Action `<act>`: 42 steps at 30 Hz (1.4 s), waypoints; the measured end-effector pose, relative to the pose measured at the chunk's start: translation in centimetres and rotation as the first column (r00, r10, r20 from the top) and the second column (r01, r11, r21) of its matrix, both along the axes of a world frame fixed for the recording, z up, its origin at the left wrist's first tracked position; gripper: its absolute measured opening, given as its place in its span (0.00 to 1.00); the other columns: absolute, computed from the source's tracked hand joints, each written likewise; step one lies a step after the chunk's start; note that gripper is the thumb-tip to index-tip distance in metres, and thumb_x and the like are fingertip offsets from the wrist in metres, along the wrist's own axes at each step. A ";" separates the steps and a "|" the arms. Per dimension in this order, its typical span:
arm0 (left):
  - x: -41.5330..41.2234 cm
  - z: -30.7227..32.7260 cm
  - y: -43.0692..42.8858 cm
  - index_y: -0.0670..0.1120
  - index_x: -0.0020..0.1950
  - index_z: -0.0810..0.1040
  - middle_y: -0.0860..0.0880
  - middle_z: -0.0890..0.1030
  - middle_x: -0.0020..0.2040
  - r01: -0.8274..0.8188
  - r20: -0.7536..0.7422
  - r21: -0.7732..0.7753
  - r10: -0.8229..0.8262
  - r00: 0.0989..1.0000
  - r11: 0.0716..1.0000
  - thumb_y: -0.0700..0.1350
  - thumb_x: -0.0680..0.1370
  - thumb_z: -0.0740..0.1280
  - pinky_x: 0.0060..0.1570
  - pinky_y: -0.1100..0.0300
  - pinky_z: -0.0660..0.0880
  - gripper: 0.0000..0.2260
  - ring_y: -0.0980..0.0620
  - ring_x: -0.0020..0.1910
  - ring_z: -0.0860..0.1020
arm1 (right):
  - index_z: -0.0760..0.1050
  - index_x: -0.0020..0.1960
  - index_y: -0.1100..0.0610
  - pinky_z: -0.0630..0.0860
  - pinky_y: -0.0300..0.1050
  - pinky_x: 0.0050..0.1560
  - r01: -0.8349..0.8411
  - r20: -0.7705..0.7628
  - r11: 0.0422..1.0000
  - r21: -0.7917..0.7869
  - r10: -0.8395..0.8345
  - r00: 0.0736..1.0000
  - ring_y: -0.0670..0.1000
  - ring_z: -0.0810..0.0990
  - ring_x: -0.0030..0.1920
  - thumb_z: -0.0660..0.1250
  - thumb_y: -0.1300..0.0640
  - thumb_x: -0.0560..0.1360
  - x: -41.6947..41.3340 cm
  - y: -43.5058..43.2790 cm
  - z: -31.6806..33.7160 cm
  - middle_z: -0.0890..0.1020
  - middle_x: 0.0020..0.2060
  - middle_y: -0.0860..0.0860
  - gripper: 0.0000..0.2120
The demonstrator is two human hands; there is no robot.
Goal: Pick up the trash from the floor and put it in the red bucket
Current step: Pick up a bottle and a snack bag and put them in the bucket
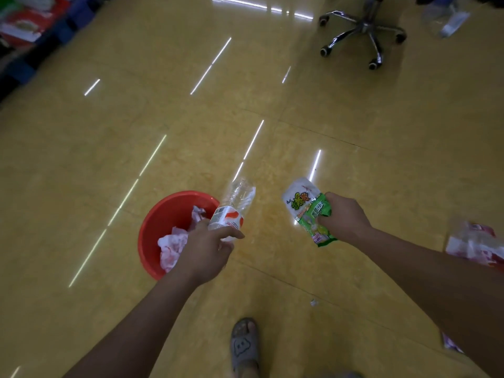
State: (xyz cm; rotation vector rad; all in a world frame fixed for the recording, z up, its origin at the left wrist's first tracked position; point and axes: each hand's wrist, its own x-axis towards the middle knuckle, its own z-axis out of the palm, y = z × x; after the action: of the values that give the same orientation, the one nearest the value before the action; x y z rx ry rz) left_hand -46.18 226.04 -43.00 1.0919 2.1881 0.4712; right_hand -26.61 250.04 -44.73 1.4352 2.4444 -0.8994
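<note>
The left hand [203, 253] grips a clear plastic bottle [234, 207] just over the red bucket's [148, 236] rim, while the right hand [345, 216] clutches a green snack wrapper [306, 210] beside it.

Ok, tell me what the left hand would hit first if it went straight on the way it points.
Nothing close: the left hand grips the plastic bottle and points forward past the right rim of the red bucket. Only bare floor shows ahead, though height is hard to judge.
</note>
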 end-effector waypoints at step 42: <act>-8.2 -14.0 -15.2 0.60 0.62 0.77 0.43 0.75 0.59 -0.424 0.063 -0.129 0.434 0.899 0.896 0.47 0.80 0.62 0.62 0.50 0.68 0.13 0.42 0.61 0.72 | 0.72 0.57 0.61 0.78 0.49 0.47 -0.393 0.048 0.902 -0.177 0.407 0.912 0.59 0.80 0.49 0.67 0.59 0.75 -23.4 -15.9 -13.8 0.80 0.50 0.58 0.12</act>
State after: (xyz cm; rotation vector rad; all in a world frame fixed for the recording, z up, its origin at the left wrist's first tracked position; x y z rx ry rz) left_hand -54.40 210.79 -57.02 0.5079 2.3434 0.5666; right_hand -49.97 234.12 -58.52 0.8482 2.4054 -0.8958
